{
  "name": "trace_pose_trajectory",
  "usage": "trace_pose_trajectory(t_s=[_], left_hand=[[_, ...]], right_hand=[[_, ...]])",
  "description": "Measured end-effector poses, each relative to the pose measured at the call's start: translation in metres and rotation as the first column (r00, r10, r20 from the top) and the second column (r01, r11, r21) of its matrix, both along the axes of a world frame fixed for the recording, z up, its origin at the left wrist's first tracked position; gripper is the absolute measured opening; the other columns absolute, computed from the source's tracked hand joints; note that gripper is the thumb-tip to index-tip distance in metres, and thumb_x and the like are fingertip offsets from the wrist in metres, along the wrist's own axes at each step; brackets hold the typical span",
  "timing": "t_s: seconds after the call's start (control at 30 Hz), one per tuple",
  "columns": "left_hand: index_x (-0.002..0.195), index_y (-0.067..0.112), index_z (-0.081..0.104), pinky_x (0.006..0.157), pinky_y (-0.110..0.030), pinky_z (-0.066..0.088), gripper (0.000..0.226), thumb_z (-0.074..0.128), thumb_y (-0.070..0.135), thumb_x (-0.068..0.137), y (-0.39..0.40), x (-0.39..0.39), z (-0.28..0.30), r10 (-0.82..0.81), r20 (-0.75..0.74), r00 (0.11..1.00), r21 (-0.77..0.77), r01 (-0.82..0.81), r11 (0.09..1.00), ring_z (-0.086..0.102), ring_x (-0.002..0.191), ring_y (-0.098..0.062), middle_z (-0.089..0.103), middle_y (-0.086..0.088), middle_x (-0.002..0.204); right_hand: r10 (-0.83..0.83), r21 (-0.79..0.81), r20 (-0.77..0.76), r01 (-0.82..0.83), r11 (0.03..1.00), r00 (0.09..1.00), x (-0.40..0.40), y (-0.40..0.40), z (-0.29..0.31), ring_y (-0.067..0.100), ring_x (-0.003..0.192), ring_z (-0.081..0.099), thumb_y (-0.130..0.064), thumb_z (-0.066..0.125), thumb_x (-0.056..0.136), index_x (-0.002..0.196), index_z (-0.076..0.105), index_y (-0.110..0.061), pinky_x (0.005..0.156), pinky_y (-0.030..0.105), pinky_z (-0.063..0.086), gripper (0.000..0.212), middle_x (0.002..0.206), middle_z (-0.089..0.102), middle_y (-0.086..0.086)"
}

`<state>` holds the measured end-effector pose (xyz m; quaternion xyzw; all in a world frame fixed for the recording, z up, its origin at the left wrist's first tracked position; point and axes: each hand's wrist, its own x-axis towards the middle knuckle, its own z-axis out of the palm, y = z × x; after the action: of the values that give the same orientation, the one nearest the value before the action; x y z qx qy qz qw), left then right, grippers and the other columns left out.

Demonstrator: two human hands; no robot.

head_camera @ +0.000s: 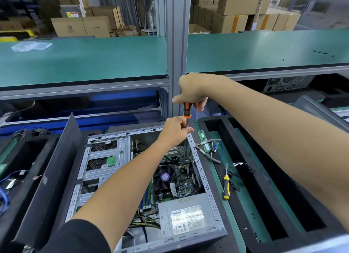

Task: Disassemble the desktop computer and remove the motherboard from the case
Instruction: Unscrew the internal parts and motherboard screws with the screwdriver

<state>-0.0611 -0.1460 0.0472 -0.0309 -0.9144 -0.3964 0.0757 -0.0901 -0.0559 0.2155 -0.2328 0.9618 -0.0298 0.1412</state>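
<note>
My right hand (190, 91) is curled round the orange-and-black handle of the screwdriver (187, 111), held above the open case (204, 179). My left hand (174, 130) pinches the shaft just below the handle, steadying it. The tool's long axis runs almost straight down, into the far right corner of the case; I cannot see the tip. The motherboard (182, 179) lies flat on the case floor, directly below and toward me from both hands, the left hand nearer. The fan (165, 177) and power supply (187, 215) are still in place. My judgement: screw work at that corner, pressing straight down the shaft. Outside the case to the right lie pliers (207, 154) and a yellow screwdriver (226, 186).
</note>
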Motion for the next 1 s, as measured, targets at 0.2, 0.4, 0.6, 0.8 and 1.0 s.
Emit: trace_pose_trajectory(t_s=[0.2,0.4,0.6,0.8,1.0], left_hand=[[0.077,0.022,0.065,0.064,-0.013,0.043,0.01,0.072,0.018,0.083,-0.008,0.002,0.004,-0.104,0.032,0.994,0.13,0.099,0.987,0.055,0.063,-0.006,0.065,0.007,0.072],[0.078,0.007,0.073,0.067,-0.004,0.045,0.013,0.066,-0.001,0.084,-0.009,0.005,0.01,-0.107,0.054,0.993,0.217,0.093,0.972,0.065,0.068,0.001,0.071,-0.001,0.073],[0.068,0.008,0.075,0.074,-0.015,0.04,0.011,0.073,0.006,0.078,-0.012,0.0,0.007,-0.053,0.01,0.999,0.126,0.051,0.991,0.06,0.066,0.004,0.07,0.008,0.07],[0.069,0.007,0.074,0.066,-0.007,0.036,0.008,0.075,0.01,0.076,-0.012,-0.003,0.001,-0.034,-0.022,0.999,0.099,0.036,0.994,0.056,0.065,0.013,0.061,0.025,0.06],[0.07,-0.002,0.067,0.056,-0.003,0.038,0.025,0.079,0.019,0.075,-0.01,-0.004,0.0,-0.039,-0.03,0.999,0.116,0.042,0.992,0.055,0.058,0.01,0.063,0.018,0.064]], right_hand=[[0.198,0.129,-0.004,-0.196,0.972,0.98,0.0,0.002,0.005,0.016,0.068,0.067,-0.012,0.07,0.083,0.088,0.068,-0.013,0.052,0.023,0.044,0.005,0.079,0.072,0.004],[0.274,0.068,-0.021,-0.272,0.96,0.962,-0.001,-0.009,0.004,0.012,0.074,0.062,0.007,0.067,0.076,0.084,0.069,-0.017,0.054,0.019,0.043,0.025,0.08,0.065,-0.005],[0.134,-0.004,0.003,-0.134,0.991,0.991,-0.006,-0.011,0.005,0.016,0.054,0.069,-0.039,0.065,0.089,0.089,0.059,-0.01,0.046,0.021,0.043,0.029,0.062,0.067,0.001],[0.028,-0.021,-0.034,-0.029,0.999,0.999,-0.001,-0.012,-0.003,0.02,0.041,0.065,-0.042,0.05,0.098,0.07,0.051,-0.005,0.047,0.024,0.047,0.046,0.036,0.057,0.002],[0.202,0.071,0.01,-0.202,0.977,0.979,-0.003,-0.008,0.005,0.015,0.067,0.065,-0.007,0.062,0.082,0.082,0.069,-0.011,0.053,0.023,0.043,0.008,0.062,0.067,-0.004]])
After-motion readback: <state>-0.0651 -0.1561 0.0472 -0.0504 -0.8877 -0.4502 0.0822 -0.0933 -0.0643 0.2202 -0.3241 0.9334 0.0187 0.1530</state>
